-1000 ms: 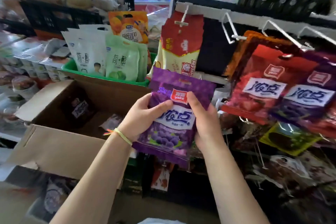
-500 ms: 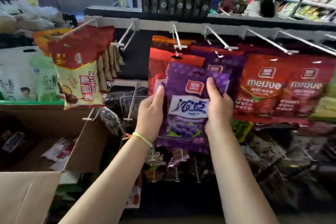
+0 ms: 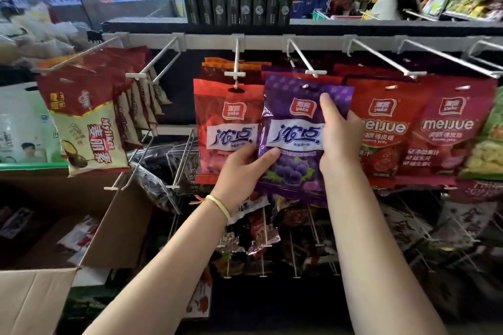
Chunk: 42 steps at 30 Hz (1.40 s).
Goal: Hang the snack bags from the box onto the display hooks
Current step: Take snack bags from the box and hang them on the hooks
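A purple snack bag (image 3: pixel 295 128) with grape pictures is held up in front of the display rail. My left hand (image 3: pixel 242 168) grips its lower left corner. My right hand (image 3: pixel 339 139) holds its right side, fingers over the front. The bag's hang hole sits just under the white tip of a display hook (image 3: pixel 314 72). A red bag (image 3: pixel 226 128) of the same brand hangs on the hook (image 3: pixel 235 74) to the left. The open cardboard box (image 3: pixel 117 226) stands at lower left with a few bags inside.
Red meijue bags (image 3: pixel 446 128) hang to the right, red-and-cream bags (image 3: pixel 87 128) to the left. An empty double hook (image 3: pixel 152 75) juts out between. Lower hooks hold dark packets (image 3: pixel 258 236). Black boxes (image 3: pixel 236 8) stand on the shelf above.
The purple bag has risen from near the box to the hook rail. My left hand slid down to its bottom corner, and my view has turned right toward the hooks.
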Each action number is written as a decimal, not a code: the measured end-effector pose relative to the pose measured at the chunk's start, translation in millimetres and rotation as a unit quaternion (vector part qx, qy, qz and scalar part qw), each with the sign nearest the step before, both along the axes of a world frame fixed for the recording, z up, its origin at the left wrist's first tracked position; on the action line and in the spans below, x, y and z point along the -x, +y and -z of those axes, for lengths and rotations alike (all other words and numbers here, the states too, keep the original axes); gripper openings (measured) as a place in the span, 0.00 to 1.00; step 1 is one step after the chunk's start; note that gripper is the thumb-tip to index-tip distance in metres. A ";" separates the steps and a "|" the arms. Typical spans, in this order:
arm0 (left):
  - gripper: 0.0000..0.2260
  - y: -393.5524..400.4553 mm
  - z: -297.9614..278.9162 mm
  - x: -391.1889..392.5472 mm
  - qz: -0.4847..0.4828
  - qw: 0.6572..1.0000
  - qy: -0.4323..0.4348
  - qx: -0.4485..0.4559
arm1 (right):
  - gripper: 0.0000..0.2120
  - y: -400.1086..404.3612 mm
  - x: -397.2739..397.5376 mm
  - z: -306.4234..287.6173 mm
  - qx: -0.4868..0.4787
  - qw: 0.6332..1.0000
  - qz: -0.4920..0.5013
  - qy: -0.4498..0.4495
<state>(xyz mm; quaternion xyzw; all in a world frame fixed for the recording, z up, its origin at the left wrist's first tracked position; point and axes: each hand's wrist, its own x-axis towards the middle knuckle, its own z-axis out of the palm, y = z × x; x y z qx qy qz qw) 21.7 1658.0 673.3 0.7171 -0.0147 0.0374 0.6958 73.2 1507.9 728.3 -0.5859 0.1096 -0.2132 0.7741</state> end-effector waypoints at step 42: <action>0.13 683.9 206.4 148.0 -0.360 0.780 0.187 -0.476 | 0.11 659.1 121.6 242.9 0.443 0.726 -0.507 0.142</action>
